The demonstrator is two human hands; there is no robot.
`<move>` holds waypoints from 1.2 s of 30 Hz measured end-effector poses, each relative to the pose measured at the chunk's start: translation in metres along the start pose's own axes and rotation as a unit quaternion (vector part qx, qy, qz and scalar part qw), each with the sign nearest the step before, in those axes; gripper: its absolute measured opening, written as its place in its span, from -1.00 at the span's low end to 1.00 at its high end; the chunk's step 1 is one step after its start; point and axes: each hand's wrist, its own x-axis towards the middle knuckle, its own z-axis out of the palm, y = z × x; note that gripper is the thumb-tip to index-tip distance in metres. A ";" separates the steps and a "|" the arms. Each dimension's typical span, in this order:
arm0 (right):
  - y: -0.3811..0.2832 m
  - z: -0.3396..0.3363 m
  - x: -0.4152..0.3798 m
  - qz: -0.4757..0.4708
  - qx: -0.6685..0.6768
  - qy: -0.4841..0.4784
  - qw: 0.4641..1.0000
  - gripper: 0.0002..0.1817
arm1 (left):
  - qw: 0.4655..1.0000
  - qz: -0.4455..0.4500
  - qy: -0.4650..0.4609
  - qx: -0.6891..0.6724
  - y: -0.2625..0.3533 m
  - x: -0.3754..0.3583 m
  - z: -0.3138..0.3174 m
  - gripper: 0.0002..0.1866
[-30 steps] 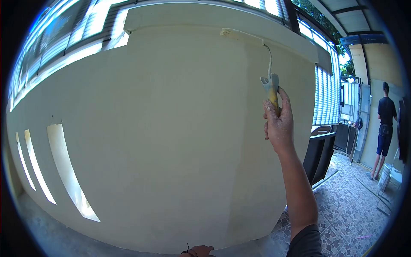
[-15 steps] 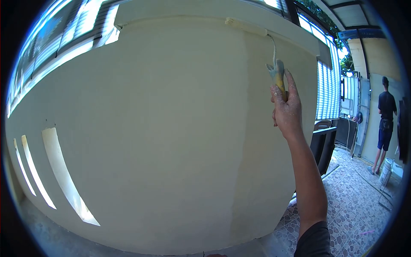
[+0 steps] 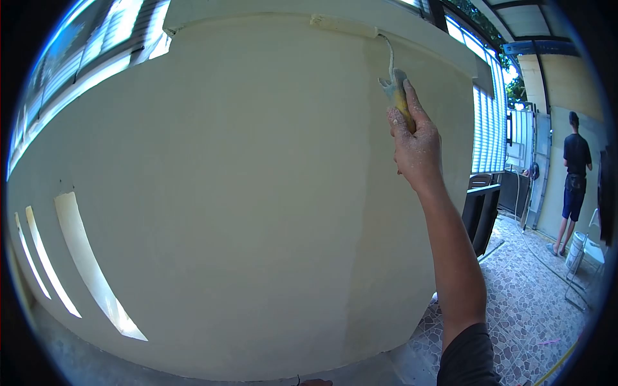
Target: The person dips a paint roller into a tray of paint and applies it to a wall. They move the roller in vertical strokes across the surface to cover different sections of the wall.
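Observation:
My right hand (image 3: 417,145) is closed around the yellow and grey handle of a paint roller (image 3: 345,26), raised at the upper right. White dust or paint specks cover its fingers. A bent metal rod runs from the handle up to the roller sleeve, which lies sideways against the top of the beige wall (image 3: 257,193), just under a ledge. A darker, wet-looking band runs down the wall's right part. My left hand is not in view.
A person (image 3: 576,174) stands at the far right facing another wall, near a white bucket (image 3: 575,249) and a white chair (image 3: 593,248). Dark panels (image 3: 479,219) lean beyond the wall's right edge. A hose crosses the stone-patterned floor (image 3: 515,302). Sunlit strips mark the wall's left.
My right hand and the paint roller have moved left and slightly up in the view, with the sleeve still along the wall's top. The camera view has shifted slightly.

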 end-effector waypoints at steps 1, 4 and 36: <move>0.000 0.000 0.000 0.000 -0.002 -0.001 1.000 -0.44 | 1.000 -0.005 0.002 -0.002 0.000 -0.001 0.001 -0.34; -0.001 -0.001 0.001 -0.006 -0.005 -0.004 1.000 -0.45 | 1.000 0.000 0.004 -0.007 -0.009 0.005 0.006 -0.34; 0.012 0.013 -0.039 -0.026 -0.066 0.012 0.997 -0.44 | 0.999 0.027 0.032 0.007 -0.012 0.008 0.011 -0.29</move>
